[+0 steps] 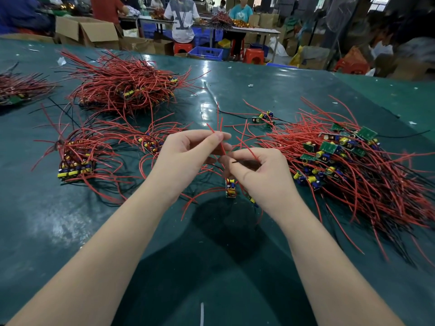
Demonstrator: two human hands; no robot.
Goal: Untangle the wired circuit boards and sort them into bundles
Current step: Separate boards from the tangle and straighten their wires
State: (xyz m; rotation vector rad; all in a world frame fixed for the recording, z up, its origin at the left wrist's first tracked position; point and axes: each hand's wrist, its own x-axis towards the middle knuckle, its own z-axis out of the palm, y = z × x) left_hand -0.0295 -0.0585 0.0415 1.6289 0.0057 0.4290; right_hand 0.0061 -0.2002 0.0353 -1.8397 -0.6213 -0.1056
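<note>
My left hand pinches thin red wires between thumb and forefinger, above the middle of the green table. My right hand grips red and black wires just to the right, touching the left fingertips. A small circuit board with yellow and blue parts hangs from these wires below my hands. A big tangled heap of wired boards lies at the right. Sorted bundles lie at the left, centre left and far left back.
A few loose boards lie behind my hands. Another wire pile sits at the far left edge. Beyond the table are cardboard boxes, blue crates, red stools and seated people at another bench.
</note>
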